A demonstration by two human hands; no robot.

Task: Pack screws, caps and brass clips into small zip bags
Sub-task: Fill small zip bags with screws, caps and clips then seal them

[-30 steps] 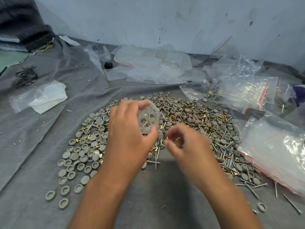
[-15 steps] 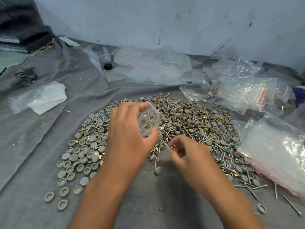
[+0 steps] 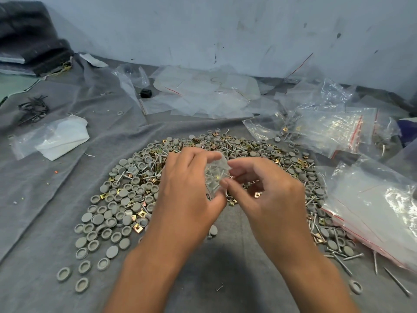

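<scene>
both hands [image 3: 187, 195] [image 3: 266, 195] — pinching zip bag [image 3: 215, 177]

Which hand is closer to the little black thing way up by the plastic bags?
Left. The left hand sits almost straight below the black thing, holding the small bag. The right hand is further off to the side.

The caps [image 3: 108, 213] are dull grey, the clips [image 3: 137, 228] shiny brass-yellow, the screws [image 3: 343, 265] silver. The cloth [image 3: 45, 199] is plain grey. At right, clear bags [image 3: 372, 213] have red lines. The wall [image 3: 203, 30] is pale blue-grey.
</scene>
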